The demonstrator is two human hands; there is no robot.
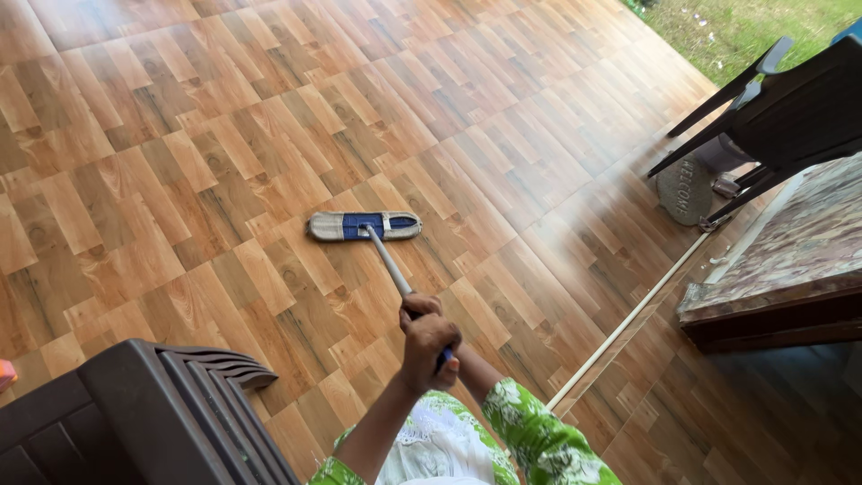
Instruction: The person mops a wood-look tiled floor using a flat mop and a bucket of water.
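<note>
Head view: hands (427,334) stacked around mop handle (388,262), mop head (364,225) beyond.

Both hands (427,334) are stacked and closed around the mop handle (388,261). Beyond the fingers (420,305), the flat mop head (364,225) lies on the wood-pattern floor (224,135). A dark plastic chair (153,404) stands near the fingers.

Your left hand (427,339) wraps the mop handle (387,262), hiding its top end and most of your right hand beneath it. Near the mop handle, the stacked dark chairs (153,413) run off the bottom-left edge. Far right of it, another chair (772,108) and the table (790,269) are cut by the edge.
</note>
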